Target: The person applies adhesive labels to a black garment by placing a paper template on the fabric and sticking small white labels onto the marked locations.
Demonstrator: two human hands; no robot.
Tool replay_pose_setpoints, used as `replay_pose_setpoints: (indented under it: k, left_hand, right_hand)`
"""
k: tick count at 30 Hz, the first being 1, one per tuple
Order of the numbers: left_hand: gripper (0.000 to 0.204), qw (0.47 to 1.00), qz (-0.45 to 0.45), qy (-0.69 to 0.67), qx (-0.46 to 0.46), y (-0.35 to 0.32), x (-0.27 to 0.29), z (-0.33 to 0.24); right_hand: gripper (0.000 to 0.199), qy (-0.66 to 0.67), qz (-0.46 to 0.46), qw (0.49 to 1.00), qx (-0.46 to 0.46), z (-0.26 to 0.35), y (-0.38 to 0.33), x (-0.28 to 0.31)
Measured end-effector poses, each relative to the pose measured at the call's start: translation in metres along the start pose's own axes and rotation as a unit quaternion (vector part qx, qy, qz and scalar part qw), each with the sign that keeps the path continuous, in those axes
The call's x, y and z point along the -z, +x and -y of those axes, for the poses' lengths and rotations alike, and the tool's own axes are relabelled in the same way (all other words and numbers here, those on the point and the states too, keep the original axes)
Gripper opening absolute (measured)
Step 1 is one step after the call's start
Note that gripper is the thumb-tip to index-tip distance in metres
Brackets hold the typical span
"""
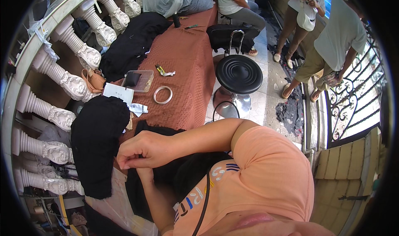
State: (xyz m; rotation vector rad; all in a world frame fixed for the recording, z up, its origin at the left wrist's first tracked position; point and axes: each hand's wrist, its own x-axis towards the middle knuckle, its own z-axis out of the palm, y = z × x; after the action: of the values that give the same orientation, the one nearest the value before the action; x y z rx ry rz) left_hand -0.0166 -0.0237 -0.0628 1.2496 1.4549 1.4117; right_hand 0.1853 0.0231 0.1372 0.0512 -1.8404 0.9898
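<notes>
My right hand reaches across from the right with its fingers curled into a pinch. Anything between the fingertips is too small or hidden to make out. Just beneath it, my left hand shows only at the wrist, its fingers covered by the right one. Black cloth lies across my lap under both hands. A folded pile of black cloth sits just left of my right hand, beside a whitish plastic bag.
On the red-brown covered table are a roll of tape, a clear plastic box, a yellow cutter and more black cloth. A black round stool stands right of it. White balusters line the left; several people are beyond.
</notes>
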Motion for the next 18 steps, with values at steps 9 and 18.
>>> replay_pose_setpoints:
  k: [9, 18]
  left_hand:
    - [0.065, 1.0, 0.009, -0.01, -0.024, 0.001, -0.009, -0.016]
    - [0.032, 0.994, -0.027, 0.093, 0.056, -0.011, -0.002, -0.021]
  right_hand:
    - [0.009, -0.02, 0.031, 0.999, 0.036, -0.001, 0.001, 0.002]
    - [0.007, -0.119, 0.148, 0.978, 0.082, 0.013, 0.016, 0.026]
